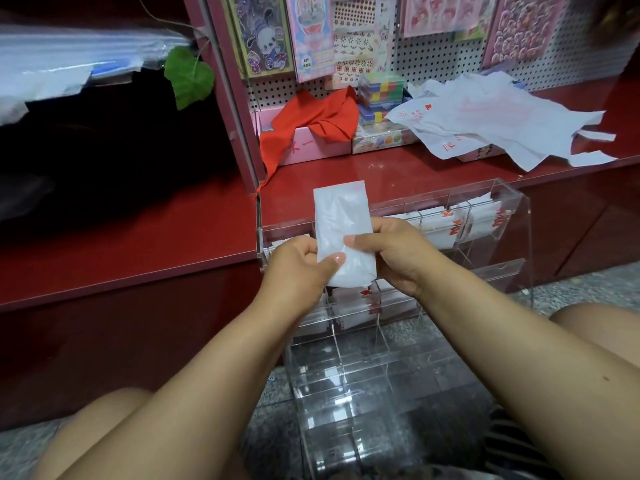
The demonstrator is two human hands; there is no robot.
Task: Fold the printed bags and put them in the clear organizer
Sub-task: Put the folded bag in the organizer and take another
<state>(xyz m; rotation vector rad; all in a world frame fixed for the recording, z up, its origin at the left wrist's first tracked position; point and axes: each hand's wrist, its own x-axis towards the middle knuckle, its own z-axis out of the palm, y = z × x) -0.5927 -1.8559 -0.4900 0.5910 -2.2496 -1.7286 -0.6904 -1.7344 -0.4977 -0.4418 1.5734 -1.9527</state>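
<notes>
One camera only, worn on the person's head, looking forward and down from close range. Both forearms enter from 6 o'clock and meet near centre, over the clear organizer (398, 341) standing on the floor (571, 289). Toward 12 o'clock the view reaches a red shelf (173, 230) and a pegboard (433, 64). Wide-angle bending shows at the edges.

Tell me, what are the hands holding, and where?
A folded bag. The left hand pinches its lower left edge; the right hand pinches its right edge.
</notes>
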